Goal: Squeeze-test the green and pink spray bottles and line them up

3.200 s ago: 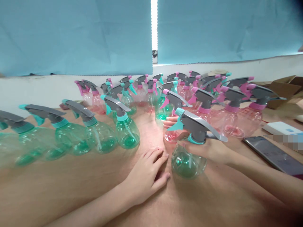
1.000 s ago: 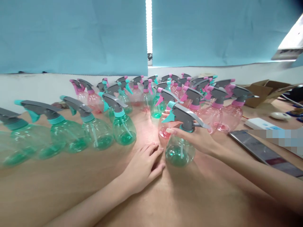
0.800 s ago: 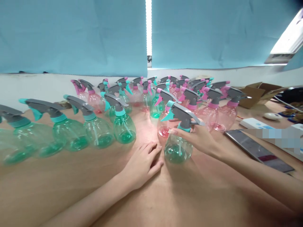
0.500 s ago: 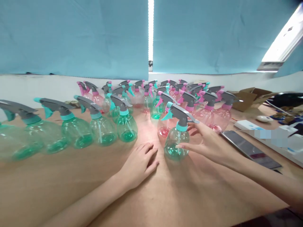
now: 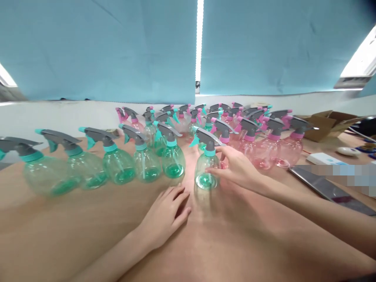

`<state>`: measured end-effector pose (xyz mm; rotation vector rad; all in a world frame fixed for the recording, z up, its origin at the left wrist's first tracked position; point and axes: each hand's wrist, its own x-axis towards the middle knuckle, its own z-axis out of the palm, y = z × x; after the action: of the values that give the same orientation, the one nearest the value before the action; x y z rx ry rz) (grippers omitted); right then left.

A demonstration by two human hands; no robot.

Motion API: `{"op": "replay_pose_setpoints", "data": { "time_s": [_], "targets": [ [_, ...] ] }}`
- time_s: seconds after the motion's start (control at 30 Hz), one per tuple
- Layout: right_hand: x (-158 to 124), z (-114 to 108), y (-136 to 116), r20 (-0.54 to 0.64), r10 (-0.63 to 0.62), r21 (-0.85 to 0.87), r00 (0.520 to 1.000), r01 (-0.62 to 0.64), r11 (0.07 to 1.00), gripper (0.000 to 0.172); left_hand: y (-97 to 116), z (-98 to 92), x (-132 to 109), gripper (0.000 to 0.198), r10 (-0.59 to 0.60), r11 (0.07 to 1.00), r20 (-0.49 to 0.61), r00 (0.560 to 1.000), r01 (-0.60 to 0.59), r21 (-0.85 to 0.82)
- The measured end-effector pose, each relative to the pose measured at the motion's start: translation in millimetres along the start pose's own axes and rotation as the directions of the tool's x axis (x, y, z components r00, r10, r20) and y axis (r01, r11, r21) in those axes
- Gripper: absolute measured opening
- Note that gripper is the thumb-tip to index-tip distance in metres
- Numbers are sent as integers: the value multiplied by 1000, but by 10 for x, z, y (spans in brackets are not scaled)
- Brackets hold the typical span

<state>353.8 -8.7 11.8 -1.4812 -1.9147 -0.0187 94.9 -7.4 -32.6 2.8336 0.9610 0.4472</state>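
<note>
A clear green spray bottle (image 5: 205, 172) with a grey trigger head and teal collar stands upright on the wooden table (image 5: 88, 219). My right hand (image 5: 237, 169) reaches in from the right, its thumb and fingers curled round the bottle's right side. The bottle stands just right of the last bottle in a row of green spray bottles (image 5: 117, 164) running off to the left. My left hand (image 5: 166, 213) lies flat on the table in front of the bottle, fingers stretched out, holding nothing.
Several pink spray bottles (image 5: 264, 145) crowd behind and to the right of my right hand, with more mixed bottles at the back. A dark phone (image 5: 323, 184), a white box (image 5: 323, 158), a mouse (image 5: 348, 150) and a cardboard box (image 5: 329, 123) lie right. Blue curtains hang behind.
My right hand slid from the bottle's trigger head down to its body and moved the bottle left, up to the end of the green row. My left hand stayed flat.
</note>
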Motion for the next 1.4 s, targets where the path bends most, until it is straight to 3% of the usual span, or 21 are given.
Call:
{"op": "replay_pose_setpoints", "data": {
  "time_s": [0.17, 0.37, 0.87, 0.97, 1.03, 1.23, 1.33, 1.4],
  "targets": [
    [239, 116, -104, 35, 59, -11, 998, -59, 998, 46, -82, -55, -64, 35, -23, 999, 2, 1000, 23, -27],
    [416, 198, -70, 55, 40, -6, 998, -39, 999, 45, -101, -47, -61, 36, -3, 999, 8, 1000, 3, -36],
    [522, 258, -47, 106, 100, -35, 989, -97, 995, 56, -120, -24, -36, 36, 19, 1000, 30, 999, -18, -12],
    [475, 201, -95, 93, 94, -43, 991, -90, 995, 67, -115, -19, -4, 36, 26, 1000, 32, 999, -25, -15],
    [414, 120, -122, 79, 97, -22, 992, -96, 995, 65, -106, -11, 22, 36, 31, 999, 29, 999, -30, -16],
    [66, -243, 37, -46, 204, 3, 978, -204, 979, 22, -5, 69, 153, 34, 67, 998, 13, 998, -67, -18],
    [-77, -355, 248, -108, 297, -66, 949, -305, 950, 33, 80, 130, 265, 34, 99, 995, 18, 995, -98, -34],
    [-104, -373, 361, -90, 316, -90, 944, -324, 942, 46, 142, 171, 353, 34, 108, 993, 12, 994, -107, -48]
  ]
}}
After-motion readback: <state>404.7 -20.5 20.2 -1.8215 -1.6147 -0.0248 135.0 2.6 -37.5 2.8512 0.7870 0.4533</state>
